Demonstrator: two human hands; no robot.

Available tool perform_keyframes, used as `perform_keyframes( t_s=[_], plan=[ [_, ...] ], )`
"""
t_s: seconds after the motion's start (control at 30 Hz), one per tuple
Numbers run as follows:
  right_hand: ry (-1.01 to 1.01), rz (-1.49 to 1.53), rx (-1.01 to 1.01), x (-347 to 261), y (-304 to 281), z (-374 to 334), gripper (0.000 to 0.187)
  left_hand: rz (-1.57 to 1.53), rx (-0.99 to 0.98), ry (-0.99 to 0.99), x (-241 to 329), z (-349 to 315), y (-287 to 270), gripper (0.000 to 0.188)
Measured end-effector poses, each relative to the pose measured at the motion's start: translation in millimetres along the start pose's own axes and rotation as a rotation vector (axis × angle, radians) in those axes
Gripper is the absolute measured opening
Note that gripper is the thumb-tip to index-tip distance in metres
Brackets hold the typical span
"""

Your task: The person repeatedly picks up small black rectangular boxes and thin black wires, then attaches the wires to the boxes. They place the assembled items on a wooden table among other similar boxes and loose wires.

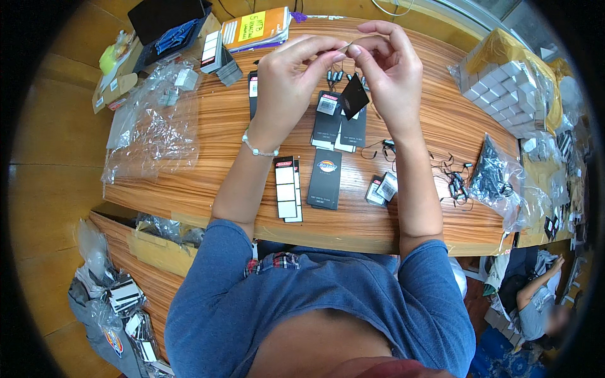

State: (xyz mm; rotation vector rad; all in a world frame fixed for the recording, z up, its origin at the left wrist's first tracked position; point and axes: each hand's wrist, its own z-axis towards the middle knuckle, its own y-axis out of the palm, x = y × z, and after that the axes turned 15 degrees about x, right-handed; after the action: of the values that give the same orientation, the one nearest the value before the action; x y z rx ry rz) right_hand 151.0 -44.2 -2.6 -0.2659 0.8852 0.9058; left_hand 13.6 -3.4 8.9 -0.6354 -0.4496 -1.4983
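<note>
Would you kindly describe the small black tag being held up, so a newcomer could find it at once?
Start at the long wooden table and look above its middle, where the left hand and right hand meet. The black tag dangles just under their fingers. Unlike the tags lying flat below, it hangs in the air, tilted like a diamond.

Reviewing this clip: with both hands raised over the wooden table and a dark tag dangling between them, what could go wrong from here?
1. The small dark tag hangs from a thin string pinched between the left hand and right hand; it may slip off and drop.
2. Loose black strings lie tangled by the right forearm; a sleeve could drag them.
3. The small tags sit near the table edge and could be knocked off.
</note>
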Motion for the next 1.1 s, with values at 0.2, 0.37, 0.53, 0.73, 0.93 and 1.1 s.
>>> perform_keyframes(
  t_s=[0.2, 0.37, 0.53, 0.73, 0.93, 1.1],
  plan=[
    [0.428, 0.258, -0.167, 2, -5, 5, 0.024, 0.056, -0.006, 0.193, -16, 4, -1, 0.011],
    [0.618, 0.394, -0.252, 5, -8, 6, 0.023, 0.318, 0.000, 0.552, -18, 10, -10, 0.012],
    [0.696, 0.472, -0.269, 10, -12, 7, 0.011, 0.370, -0.032, 0.735, -6, 12, -13, 0.014],
    [0.625, 0.379, -0.144, 6, -3, -1, 0.011, 0.286, -0.076, 0.599, -15, 12, -13, 0.013],
    [0.487, 0.278, -0.075, 12, -21, 14, 0.013, 0.292, -0.338, 0.628, -15, 12, -16, 0.017],
    [0.451, 0.941, -0.120, 12, -39, 30, 0.011, -0.064, -0.207, 0.125, -20, 2, -5, 0.020]
  ],
)
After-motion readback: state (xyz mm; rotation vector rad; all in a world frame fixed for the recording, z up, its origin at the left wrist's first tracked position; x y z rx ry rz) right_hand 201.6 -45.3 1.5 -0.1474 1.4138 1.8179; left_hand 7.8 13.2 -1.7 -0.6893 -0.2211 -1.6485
